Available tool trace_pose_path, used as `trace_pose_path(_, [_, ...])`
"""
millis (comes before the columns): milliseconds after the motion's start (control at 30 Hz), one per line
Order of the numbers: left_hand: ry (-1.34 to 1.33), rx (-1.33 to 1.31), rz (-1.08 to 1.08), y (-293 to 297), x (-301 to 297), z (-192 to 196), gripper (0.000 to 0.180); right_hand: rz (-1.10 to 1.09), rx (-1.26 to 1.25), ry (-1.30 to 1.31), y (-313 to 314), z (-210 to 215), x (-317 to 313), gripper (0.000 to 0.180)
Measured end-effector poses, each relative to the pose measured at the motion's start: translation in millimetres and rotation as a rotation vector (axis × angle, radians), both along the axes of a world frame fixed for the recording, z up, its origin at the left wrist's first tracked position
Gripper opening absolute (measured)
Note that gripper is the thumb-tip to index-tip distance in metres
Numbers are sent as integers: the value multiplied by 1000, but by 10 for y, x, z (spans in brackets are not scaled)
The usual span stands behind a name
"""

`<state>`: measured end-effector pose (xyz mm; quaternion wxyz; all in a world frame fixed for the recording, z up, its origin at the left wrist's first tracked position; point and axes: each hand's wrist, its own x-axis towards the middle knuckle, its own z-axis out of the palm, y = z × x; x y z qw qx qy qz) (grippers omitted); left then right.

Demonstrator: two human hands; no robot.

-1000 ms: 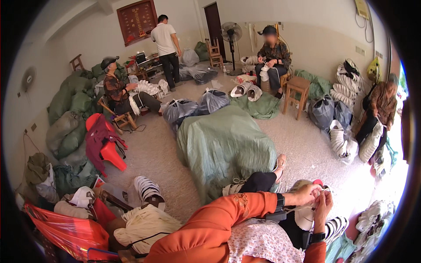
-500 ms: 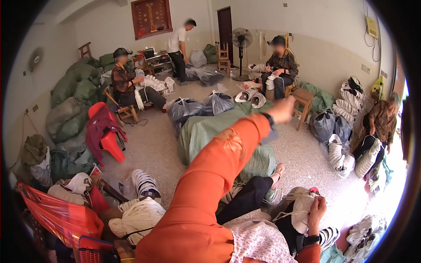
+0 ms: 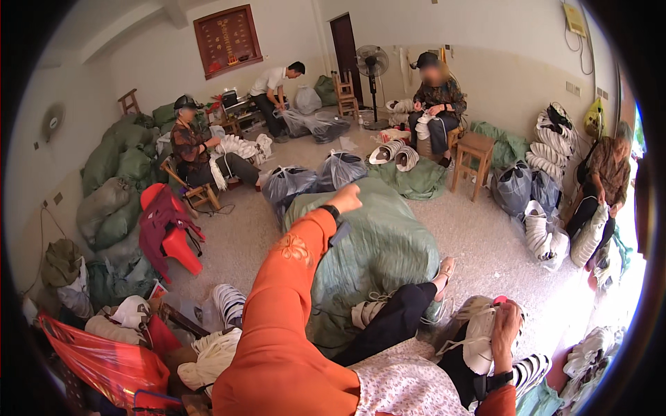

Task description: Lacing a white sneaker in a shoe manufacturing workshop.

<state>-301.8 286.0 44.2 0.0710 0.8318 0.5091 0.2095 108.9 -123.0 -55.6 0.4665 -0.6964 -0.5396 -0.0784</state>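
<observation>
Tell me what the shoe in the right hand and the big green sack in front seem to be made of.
The shoe in the right hand looks like white fabric or synthetic leather, matt, with loose laces; the distance leaves it open. The big green sack looks like woven plastic or coarse cloth: dull, with soft folds and creases over a bulging load.

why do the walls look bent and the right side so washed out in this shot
Head view: the fisheye lens bows straight edges such as the doorway toward the dark round rim; daylight from the right edge blows out the floor by the seated person; the raised left hand is slightly soft, the right hand on the white shoe sharper.
</observation>
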Motion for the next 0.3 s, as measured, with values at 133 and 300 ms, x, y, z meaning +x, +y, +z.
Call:
trace_pose_path(133, [-115,-271,-219,-357,558,-609,53,-17,-201,4,-13,-4,29,23])
trace_pose_path(300, [0,-351,-551,-1202,1114,-1320,75,80,-239,-67,-62,13,48,28])
